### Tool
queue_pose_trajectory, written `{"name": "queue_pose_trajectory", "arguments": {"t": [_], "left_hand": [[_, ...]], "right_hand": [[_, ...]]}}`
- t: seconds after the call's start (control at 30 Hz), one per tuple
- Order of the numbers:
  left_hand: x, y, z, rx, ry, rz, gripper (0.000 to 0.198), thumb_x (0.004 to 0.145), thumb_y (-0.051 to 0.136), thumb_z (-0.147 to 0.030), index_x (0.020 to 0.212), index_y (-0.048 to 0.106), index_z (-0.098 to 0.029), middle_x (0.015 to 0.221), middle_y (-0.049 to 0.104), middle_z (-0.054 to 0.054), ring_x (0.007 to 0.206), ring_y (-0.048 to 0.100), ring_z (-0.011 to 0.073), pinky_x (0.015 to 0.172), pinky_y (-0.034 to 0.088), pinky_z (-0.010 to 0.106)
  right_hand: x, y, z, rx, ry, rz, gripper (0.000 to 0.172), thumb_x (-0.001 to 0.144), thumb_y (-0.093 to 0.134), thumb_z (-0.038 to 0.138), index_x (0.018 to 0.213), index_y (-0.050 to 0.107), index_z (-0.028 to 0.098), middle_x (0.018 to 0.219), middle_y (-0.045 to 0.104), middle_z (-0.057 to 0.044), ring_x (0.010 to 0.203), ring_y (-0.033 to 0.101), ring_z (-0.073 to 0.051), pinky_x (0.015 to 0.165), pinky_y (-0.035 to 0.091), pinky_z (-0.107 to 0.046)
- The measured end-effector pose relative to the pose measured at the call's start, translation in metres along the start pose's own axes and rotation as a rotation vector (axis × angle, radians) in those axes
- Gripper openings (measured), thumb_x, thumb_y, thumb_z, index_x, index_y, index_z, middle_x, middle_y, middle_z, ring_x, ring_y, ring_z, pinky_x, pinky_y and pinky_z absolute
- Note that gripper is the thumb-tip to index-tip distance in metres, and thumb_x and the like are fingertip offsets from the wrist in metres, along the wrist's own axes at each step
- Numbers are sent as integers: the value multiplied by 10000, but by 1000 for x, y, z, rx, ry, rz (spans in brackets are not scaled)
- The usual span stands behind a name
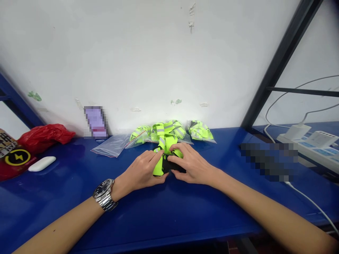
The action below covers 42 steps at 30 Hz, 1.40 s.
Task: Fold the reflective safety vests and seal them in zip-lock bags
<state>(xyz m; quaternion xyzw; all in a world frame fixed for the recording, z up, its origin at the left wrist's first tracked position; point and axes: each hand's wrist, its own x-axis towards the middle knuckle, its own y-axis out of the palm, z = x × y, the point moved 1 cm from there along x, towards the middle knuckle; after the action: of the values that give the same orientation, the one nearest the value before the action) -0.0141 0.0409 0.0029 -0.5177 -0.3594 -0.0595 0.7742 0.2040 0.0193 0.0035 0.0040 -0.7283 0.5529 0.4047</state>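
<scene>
Bright green safety vest with shiny grey stripes (164,150) lies bunched up on the blue metal counter (148,218), right between the two hands, with a black strip (172,166) showing under it. The left hand (141,170), with a silver wrist watch (103,194), and the right hand (192,164) both hold the bunch, and the fingers (176,150) of each hand are curled tight on the green cloth. Just past the hands, two green bundles in clear plastic bags (200,130) lie by the white wall (148,56), and a flat, clear plastic bag (108,148) lies to the left. Far left are a red plastic bag (46,137) and a white oval thing (41,163). A white power strip (304,148) sits far right.
</scene>
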Motion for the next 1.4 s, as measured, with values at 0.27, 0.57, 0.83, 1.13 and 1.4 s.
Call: {"name": "queue_pose_trajectory", "arguments": {"t": [0.27, 0.57, 0.83, 1.13, 1.4], "left_hand": [[-5, -1, 12, -18, -28, 72, 560, 827, 584, -435, 1280, 462, -129, 849, 616, 92, 744, 601, 230, 678, 517, 348], [-13, -4, 30, -13, -105, -29, 582, 828, 614, -410, 1317, 441, -147, 876, 647, 77, 775, 633, 216, 694, 535, 340], [-9, -6, 22, -37, -11, -51, 664, 814, 646, -358, 1371, 377, -117, 889, 631, 92, 793, 616, 221, 708, 541, 353], [-11, -3, 21, -28, -1, -31, 662, 820, 642, -363, 1364, 363, -109, 881, 618, 92, 786, 603, 220, 718, 536, 355], [-10, -5, 21, -32, 11, -30, 667, 824, 639, -353, 1368, 351, -97, 865, 604, 90, 771, 591, 213, 708, 533, 351]], "right_hand": [[-2, -14, -14, 47, 25, 58, 518, 841, 612, 269, 1319, 430, 183, 1206, 556, -143, 1120, 508, -284, 945, 458, -473], [-21, -27, -50, 117, 295, -115, 608, 791, 699, 354, 1309, 408, 225, 1276, 533, -143, 1180, 532, -325, 961, 470, -510], [-12, -22, -29, 197, 213, -95, 629, 808, 684, 360, 1345, 390, 216, 1275, 550, -149, 1176, 540, -307, 956, 479, -490], [-6, -20, -18, 194, 162, -99, 581, 803, 677, 273, 1311, 406, 195, 1194, 575, -141, 1088, 554, -286, 899, 508, -454], [-4, -22, -16, 188, 136, -108, 590, 810, 664, 239, 1331, 387, 217, 1203, 573, -138, 1105, 544, -294, 909, 505, -469]]}}
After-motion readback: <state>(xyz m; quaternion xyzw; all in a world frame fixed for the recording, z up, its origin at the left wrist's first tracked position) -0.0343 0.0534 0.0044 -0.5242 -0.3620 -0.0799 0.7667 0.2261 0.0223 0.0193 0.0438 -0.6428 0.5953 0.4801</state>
